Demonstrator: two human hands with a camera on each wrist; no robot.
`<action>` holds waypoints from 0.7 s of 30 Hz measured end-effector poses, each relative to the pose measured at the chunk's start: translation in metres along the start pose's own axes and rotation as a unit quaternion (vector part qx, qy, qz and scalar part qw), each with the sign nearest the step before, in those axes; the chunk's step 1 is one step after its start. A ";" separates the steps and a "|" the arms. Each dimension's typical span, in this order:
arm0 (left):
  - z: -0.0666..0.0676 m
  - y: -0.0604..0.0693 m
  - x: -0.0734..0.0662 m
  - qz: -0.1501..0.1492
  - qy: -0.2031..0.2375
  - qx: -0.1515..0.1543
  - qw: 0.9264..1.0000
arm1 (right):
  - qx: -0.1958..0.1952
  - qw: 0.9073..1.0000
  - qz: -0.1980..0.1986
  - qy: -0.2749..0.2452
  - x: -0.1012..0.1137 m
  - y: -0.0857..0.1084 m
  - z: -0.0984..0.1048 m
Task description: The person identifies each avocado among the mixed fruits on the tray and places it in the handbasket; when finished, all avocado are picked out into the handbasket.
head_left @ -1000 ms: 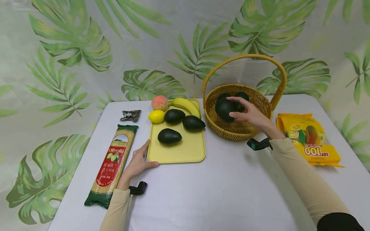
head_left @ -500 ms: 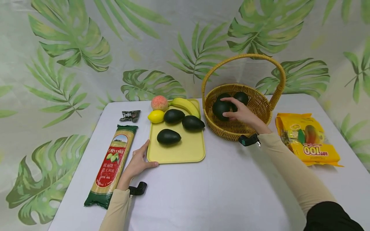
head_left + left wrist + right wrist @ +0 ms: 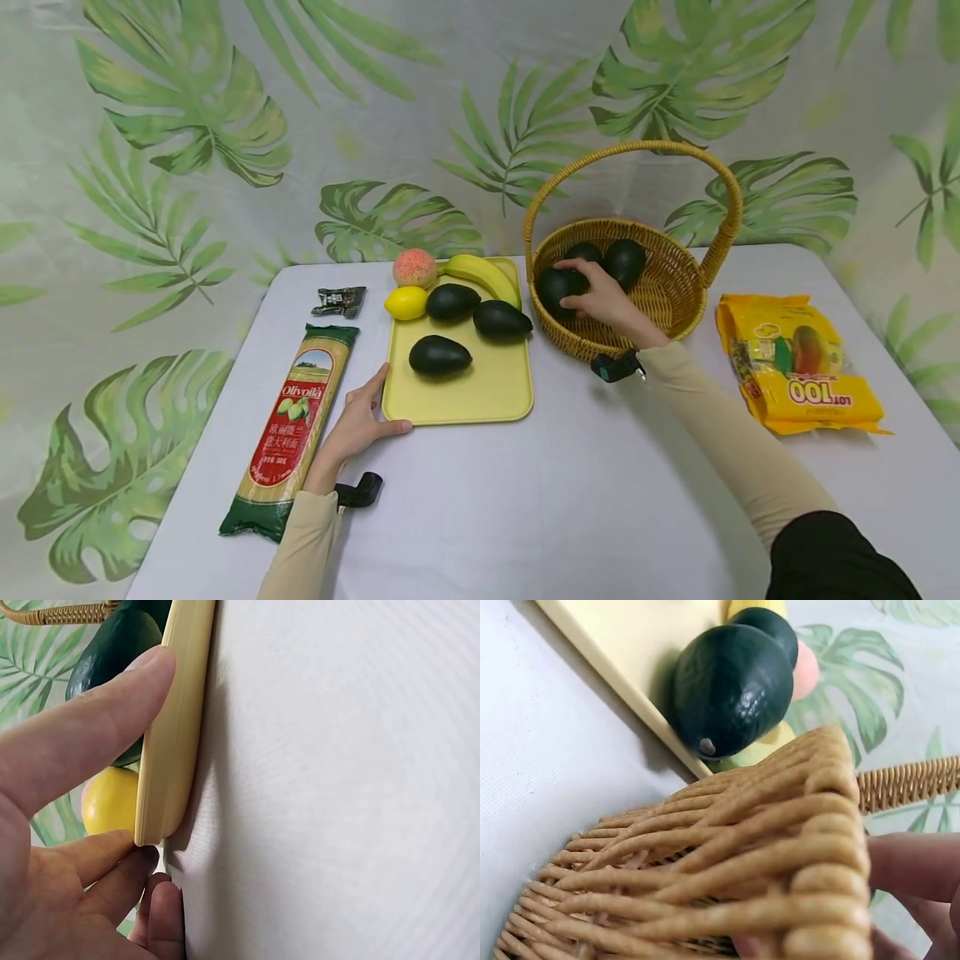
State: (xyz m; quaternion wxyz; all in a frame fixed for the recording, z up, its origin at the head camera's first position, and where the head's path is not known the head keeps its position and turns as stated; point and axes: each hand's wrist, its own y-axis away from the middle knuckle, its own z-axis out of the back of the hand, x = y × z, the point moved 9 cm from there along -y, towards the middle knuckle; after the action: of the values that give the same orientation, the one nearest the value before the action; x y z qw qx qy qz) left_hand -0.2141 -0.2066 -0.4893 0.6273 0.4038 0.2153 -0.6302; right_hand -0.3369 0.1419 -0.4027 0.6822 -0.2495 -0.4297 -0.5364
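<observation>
My right hand (image 3: 600, 297) reaches into the wicker basket (image 3: 667, 310), fingers and thumb curled round a dark green avocado (image 3: 557, 292) at its left side. Two more avocados lie behind it, one at the back (image 3: 583, 251) and one to the right (image 3: 624, 260). In the right wrist view the basket wall hides most of that hand. My left hand (image 3: 360, 421) spans the near left corner of the yellow tray (image 3: 480, 400), thumb along the front rim and fingers at the left side. On the tray are three avocados, including a front one (image 3: 440, 356).
A banana (image 3: 483, 277), lemon (image 3: 407, 302) and peach (image 3: 415, 268) sit at the tray's back. Left of it lie a spaghetti pack (image 3: 296, 417) and a small dark wrapped packet (image 3: 339, 302). A yellow bag (image 3: 802, 367) lies right of the basket, whose tall handle (image 3: 637, 146) arches up.
My right hand has moved left and lower inside the basket with the avocado, uncovering more of the avocado to its right. My left hand and the tray have stayed put.
</observation>
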 end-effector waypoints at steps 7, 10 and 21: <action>0.000 0.001 0.000 -0.002 0.002 -0.001 1.000 | 0.038 0.999 -0.006 0.037 -0.006 0.005 -0.001; 0.000 0.001 -0.001 -0.002 0.005 -0.001 1.000 | 0.035 0.999 0.012 0.028 -0.003 0.010 0.005; 0.000 0.001 -0.002 -0.005 0.007 -0.001 1.000 | 0.055 0.982 0.105 -0.144 0.028 0.018 0.012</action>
State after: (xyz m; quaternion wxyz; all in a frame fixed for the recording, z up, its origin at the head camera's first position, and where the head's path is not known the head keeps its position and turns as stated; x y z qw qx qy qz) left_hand -0.2133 -0.2056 -0.4874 0.6231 0.4063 0.2226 -0.6302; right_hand -0.3224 0.1424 -0.3703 0.6785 -0.3302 -0.5237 -0.3954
